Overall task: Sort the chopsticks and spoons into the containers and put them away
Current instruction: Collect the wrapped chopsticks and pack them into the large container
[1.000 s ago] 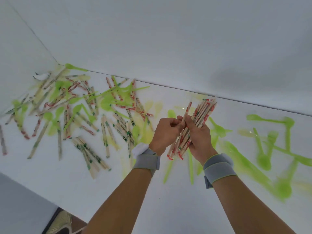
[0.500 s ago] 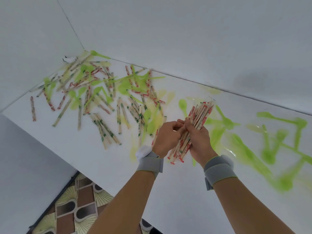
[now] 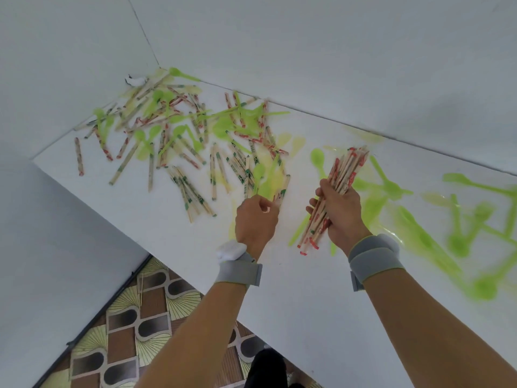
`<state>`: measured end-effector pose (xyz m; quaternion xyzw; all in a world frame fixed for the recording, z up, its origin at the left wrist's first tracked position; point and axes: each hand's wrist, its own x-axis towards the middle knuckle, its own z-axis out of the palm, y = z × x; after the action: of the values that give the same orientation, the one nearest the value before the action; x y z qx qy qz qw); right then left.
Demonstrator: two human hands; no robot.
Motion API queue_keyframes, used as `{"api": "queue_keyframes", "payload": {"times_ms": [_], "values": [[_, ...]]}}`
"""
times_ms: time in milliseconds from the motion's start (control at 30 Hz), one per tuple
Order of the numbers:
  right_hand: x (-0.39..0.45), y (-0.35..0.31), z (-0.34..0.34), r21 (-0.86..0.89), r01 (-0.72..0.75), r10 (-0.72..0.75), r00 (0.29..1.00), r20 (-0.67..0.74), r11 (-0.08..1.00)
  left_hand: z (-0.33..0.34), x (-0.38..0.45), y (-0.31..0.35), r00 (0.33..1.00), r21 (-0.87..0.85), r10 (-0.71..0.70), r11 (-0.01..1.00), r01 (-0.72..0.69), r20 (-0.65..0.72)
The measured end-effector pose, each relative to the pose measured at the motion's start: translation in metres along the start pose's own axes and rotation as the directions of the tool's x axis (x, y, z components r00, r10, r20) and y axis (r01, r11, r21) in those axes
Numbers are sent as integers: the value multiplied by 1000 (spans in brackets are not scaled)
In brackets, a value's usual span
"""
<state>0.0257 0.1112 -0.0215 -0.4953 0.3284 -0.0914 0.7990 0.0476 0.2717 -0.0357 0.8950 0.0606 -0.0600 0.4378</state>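
Right hand (image 3: 340, 212) fingers wrapped around a bundle of red-printed paper-wrapped wooden chopsticks (image 3: 334, 191), held tilted above the white desk (image 3: 173, 236). Left hand (image 3: 256, 219) fingers curled, something small and pale at the fingertips; can't tell what. Beyond the left hand: loose pile of green- and red-printed wrapped chopsticks (image 3: 190, 189) mixed with lime-green plastic spoons (image 3: 221, 127), reaching the far corner. More green spoons (image 3: 458, 242) blurred at right. Grey wristbands (image 3: 375, 259) on both arms.

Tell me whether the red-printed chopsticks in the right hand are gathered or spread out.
Gathered: the right hand grips the red-printed chopsticks as one tight bundle, ends sticking out above and below the fingers.
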Motion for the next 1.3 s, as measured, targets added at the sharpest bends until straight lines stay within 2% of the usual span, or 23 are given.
{"api": "queue_keyframes", "payload": {"times_ms": [133,200,333,567,800,1033,1167,1300], "values": [[-7,6,8,-19,-49,49,998,26,999,3,-4,-20,999,327,12,945,-28,50],[-10,9,10,-48,-54,56,998,41,997,7,-6,-26,998,408,32,911,-53,60],[-13,14,8,-103,-51,57,996,64,993,12,-9,-29,996,441,69,893,-85,51],[-15,16,1,-127,-55,64,996,68,990,16,-10,-14,997,470,8,882,-43,76],[-11,12,-4,-122,-56,63,996,55,991,19,-12,-8,996,504,23,861,-65,89],[-8,10,-7,-115,-57,61,998,33,992,19,-17,-7,999,353,22,935,-37,48],[-9,10,-8,-126,-55,60,998,31,990,20,-19,-4,997,86,50,995,-55,57],[-9,12,-4,-107,-60,66,997,46,992,18,-24,8,982,-112,172,980,-163,75]]}}
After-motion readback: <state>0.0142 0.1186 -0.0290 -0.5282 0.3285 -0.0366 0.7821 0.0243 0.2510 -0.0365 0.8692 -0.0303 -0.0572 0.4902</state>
